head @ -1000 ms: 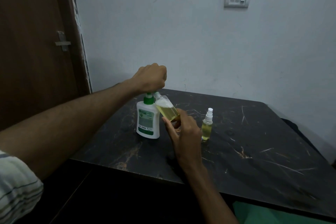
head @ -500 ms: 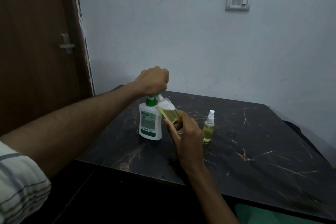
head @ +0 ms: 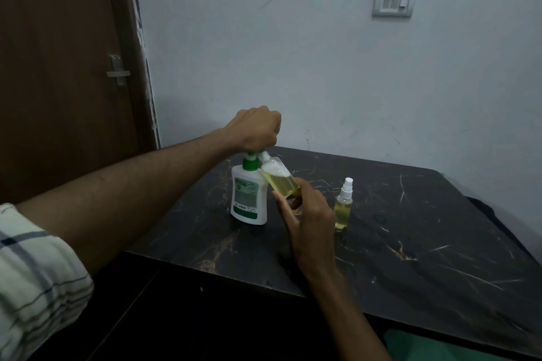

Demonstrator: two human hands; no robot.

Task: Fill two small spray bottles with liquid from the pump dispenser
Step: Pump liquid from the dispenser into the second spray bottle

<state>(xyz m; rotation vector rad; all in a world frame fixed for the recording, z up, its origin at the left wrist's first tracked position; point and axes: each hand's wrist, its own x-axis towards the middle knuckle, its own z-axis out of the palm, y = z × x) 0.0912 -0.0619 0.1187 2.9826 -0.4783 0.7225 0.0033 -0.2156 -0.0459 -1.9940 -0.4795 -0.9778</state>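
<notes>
Our left hand (head: 255, 129), fingers closed, covered the pump dispenser's (head: 248, 196) head. Our right hand (head: 308, 214) pinched a tilted open bottle (head: 278, 177) against its nozzle. A capped spray bottle (head: 343, 206) stood just right of those fingers.

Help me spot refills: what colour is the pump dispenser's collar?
Green, on the white pump dispenser; clearest in the head view.

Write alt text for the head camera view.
A left hand presses the pump bottle while the right hand tilts a small open bottle of yellow liquid to its spout. A capped spray bottle stands nearby on the dark table.
</notes>
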